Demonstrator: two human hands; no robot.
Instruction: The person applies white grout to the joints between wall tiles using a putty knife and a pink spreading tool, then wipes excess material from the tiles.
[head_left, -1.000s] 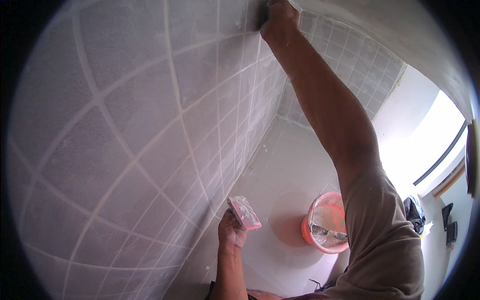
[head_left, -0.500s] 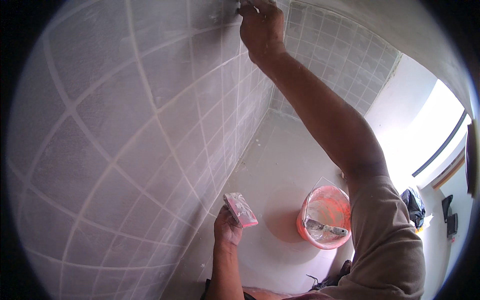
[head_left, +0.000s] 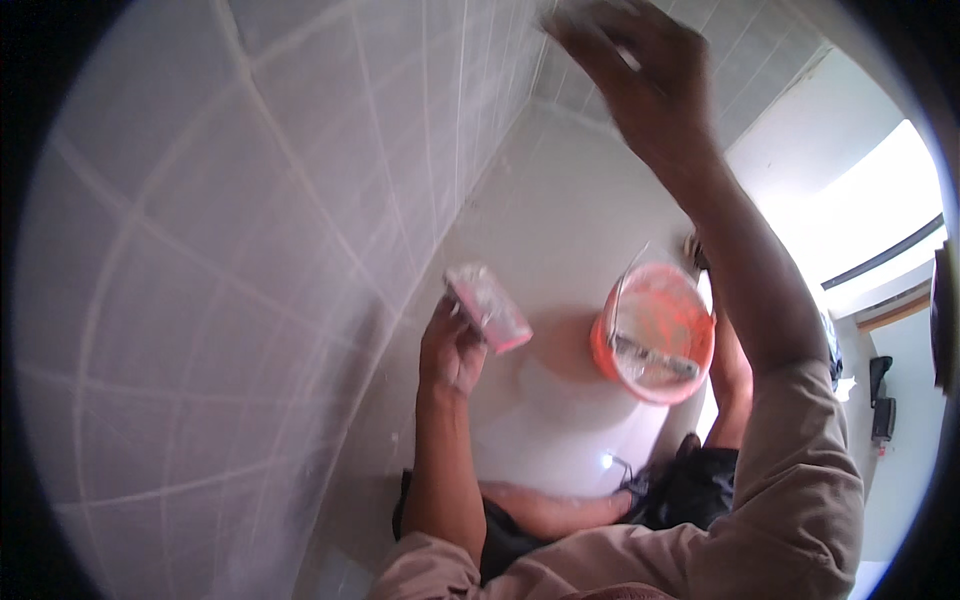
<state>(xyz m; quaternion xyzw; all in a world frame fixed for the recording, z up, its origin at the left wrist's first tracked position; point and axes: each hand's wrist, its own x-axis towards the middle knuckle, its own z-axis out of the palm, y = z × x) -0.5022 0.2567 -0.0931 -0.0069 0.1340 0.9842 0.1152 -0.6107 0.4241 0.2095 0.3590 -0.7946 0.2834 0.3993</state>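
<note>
My left hand (head_left: 448, 355) grips a flat pink rectangular pad (head_left: 490, 305) smeared with white paste, beside the grey tiled wall (head_left: 200, 300). My right hand (head_left: 650, 85) is raised at the top of the view, blurred by motion, its fingers curled and drawn together; what they may hold is too smeared to make out. Below it on the floor stands an orange bucket (head_left: 601, 330) with a wire handle and white residue inside. A paste-coated scraper (head_left: 655, 360) lies in the bucket.
Pale floor (head_left: 530, 210) runs along the tiled wall to a tiled corner. A bright window (head_left: 880, 190) is at the right, with dark objects (head_left: 882, 405) below it. My bent legs (head_left: 540, 510) rest low in the view, near the bucket.
My right hand has come down and rightward from the left wall. The view has shifted, so the bucket and my left hand with the pad appear higher in the picture.
</note>
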